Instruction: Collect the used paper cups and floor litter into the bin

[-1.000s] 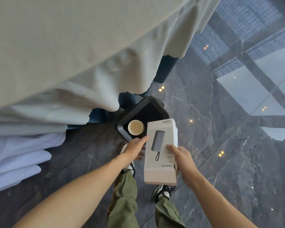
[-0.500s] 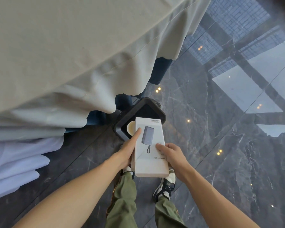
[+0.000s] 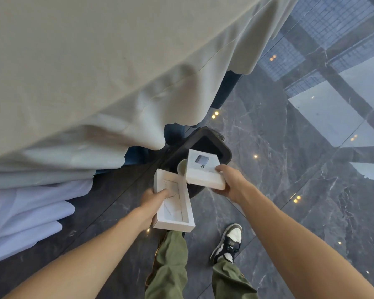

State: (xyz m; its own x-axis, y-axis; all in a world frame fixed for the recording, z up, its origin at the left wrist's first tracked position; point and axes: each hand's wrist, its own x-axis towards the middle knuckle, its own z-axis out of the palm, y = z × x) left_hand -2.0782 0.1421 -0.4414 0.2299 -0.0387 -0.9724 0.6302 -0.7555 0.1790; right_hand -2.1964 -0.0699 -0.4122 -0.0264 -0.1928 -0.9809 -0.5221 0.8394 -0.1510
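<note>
Right now I have the box split in two: my left hand (image 3: 154,198) pinches the open tray (image 3: 175,207) short of the bin (image 3: 224,151), while my right hand (image 3: 230,180) clasps the printed lid (image 3: 203,169) over the opening, where a paper cup (image 3: 181,167) already sits. I judge the tray could miss and land on the floor (image 3: 289,190) if released here.

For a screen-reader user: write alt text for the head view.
Over a black bin, the left hand holds an open white box tray and the right hand its printed lid. A paper cup sits inside.
</note>
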